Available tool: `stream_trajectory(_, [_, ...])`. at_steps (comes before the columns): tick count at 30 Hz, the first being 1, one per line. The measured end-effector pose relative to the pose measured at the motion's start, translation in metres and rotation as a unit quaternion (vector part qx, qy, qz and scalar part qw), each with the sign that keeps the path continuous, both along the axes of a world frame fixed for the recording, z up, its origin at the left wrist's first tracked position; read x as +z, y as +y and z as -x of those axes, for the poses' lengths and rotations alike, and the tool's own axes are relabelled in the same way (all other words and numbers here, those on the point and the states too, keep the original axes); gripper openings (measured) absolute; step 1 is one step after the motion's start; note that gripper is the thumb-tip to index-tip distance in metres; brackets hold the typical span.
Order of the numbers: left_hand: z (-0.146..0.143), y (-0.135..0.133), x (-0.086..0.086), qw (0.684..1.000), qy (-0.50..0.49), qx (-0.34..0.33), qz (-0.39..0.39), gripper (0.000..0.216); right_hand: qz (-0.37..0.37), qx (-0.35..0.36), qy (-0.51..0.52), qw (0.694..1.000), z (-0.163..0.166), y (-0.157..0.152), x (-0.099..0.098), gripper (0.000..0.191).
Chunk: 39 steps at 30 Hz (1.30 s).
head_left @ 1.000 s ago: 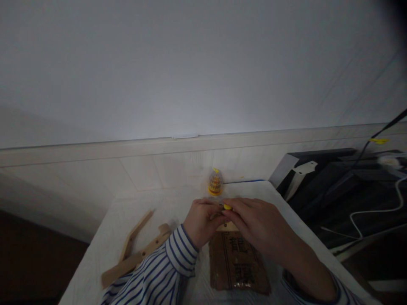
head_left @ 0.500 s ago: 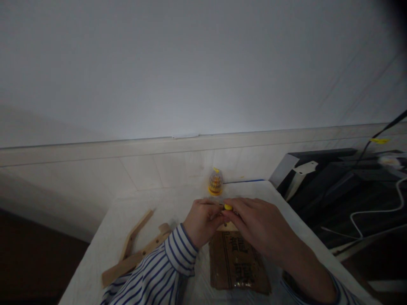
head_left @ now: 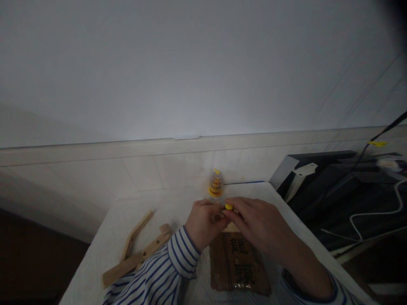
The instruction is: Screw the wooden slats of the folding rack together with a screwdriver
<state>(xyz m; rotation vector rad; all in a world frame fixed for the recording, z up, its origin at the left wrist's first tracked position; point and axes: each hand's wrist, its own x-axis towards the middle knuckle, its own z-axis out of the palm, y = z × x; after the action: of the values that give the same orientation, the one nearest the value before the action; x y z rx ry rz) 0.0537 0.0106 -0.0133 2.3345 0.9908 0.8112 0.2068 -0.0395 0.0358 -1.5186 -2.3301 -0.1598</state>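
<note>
My left hand point(head_left: 202, 222) and my right hand point(head_left: 254, 221) meet at the middle of a white table point(head_left: 104, 250). The right fingers pinch a small yellow-topped tool point(head_left: 228, 206), likely a screwdriver handle. My left fingers curl round a small wooden piece point(head_left: 218, 217) beneath it. A pale wooden part point(head_left: 231, 228) peeks out under the hands. Both wrists wear blue-striped sleeves point(head_left: 165, 271).
A clear yellow bit holder point(head_left: 216, 183) stands at the table's far edge. A brown printed packet point(head_left: 237, 262) lies before me. Loose wooden bars point(head_left: 136, 250) lie at the left. Dark equipment point(head_left: 333, 186) with white cables point(head_left: 375, 216) sits right of the table.
Hands stay together with only slight shifts; the view has tilted a little, so everything sits slightly lower.
</note>
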Motion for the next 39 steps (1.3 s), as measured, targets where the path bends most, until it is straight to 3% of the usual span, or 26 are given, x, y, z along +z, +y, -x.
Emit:
stream_trajectory(16, [0.0007, 0.0022, -0.0032, 1.0, 0.011, 0.009, -0.019, 0.021, 0.021, 0.026, 0.06, 0.998, -0.0003, 0.0002, 0.0039, 0.024])
stream_trajectory(29, [-0.0027, -0.0028, 0.0012, 0.998, 0.02, 0.062, -0.019, 0.012, 0.046, 0.026, 0.063, 0.997, -0.0011, 0.0035, 0.0022, 0.023])
stream_trajectory(39, [-0.001, -0.0021, 0.0032, 0.999, 0.025, 0.042, -0.016, 0.007, 0.046, 0.037, 0.065, 0.996, -0.0013, 0.0021, 0.0028, 0.023])
